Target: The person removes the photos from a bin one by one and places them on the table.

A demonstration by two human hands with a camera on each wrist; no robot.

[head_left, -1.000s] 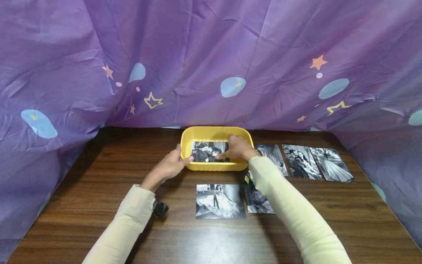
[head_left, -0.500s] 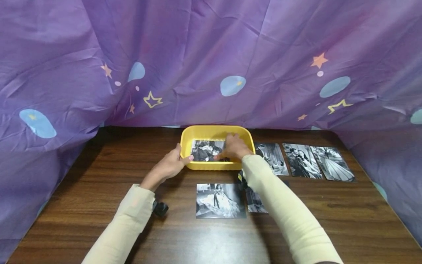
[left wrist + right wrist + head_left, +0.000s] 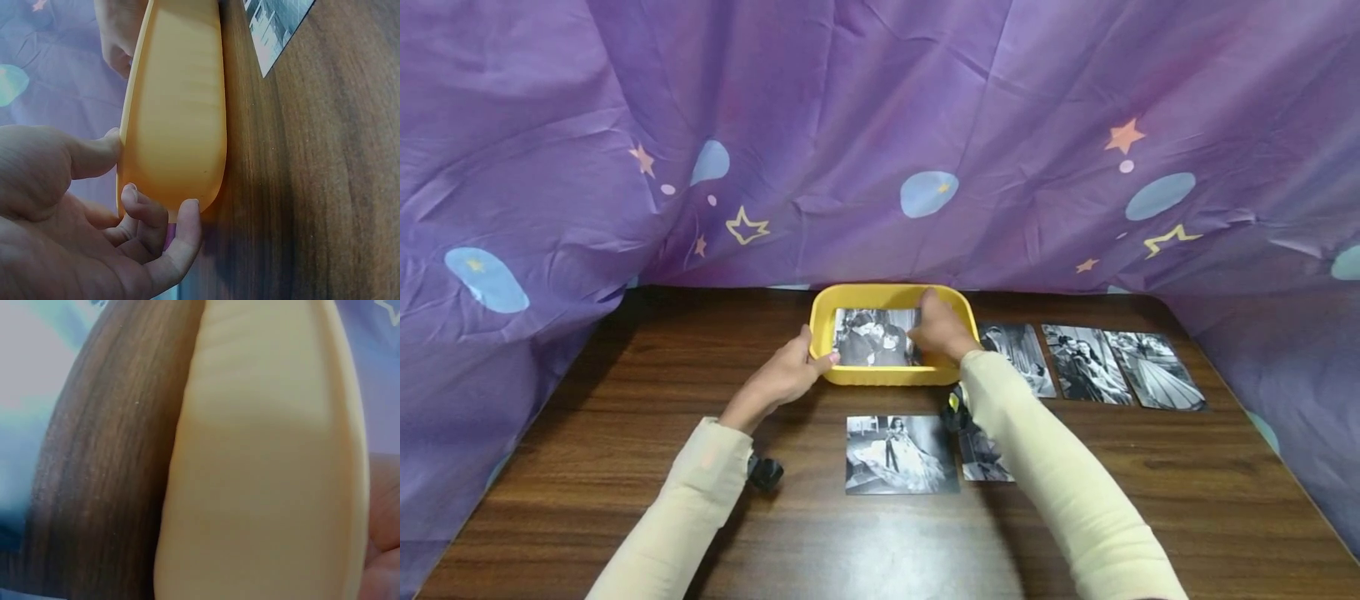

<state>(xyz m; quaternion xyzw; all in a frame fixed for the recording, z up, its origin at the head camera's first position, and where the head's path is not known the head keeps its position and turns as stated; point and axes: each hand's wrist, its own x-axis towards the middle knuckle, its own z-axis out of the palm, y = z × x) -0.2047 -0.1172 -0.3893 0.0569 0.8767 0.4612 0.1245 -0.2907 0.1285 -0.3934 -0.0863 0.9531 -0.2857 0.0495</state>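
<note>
A yellow plastic basket (image 3: 891, 377) stands at the back of the table. My left hand (image 3: 784, 371) holds its left end, and in the left wrist view the thumb hooks the rim of the basket (image 3: 178, 112) with curled fingers against the wall. Reaching inside, my right hand (image 3: 942, 327) pinches the right edge of a black-and-white photo (image 3: 872, 340), which is raised at a tilt within the basket. In the right wrist view the basket's outer wall (image 3: 262, 456) hides most of that right hand (image 3: 382, 544).
Three photos lie right of the basket: one partly behind the right arm (image 3: 1018, 358), a middle one (image 3: 1086, 362) and an outer one (image 3: 1157, 371). Nearer lie a photo of a wide gown (image 3: 901, 457) and another photo (image 3: 983, 454) partly under the right sleeve. A purple curtain (image 3: 850, 125) hangs behind.
The photo in the basket has risen and tilted up, its right edge now in my right hand, which has shifted slightly upward. My left hand has stayed on the basket's left end.
</note>
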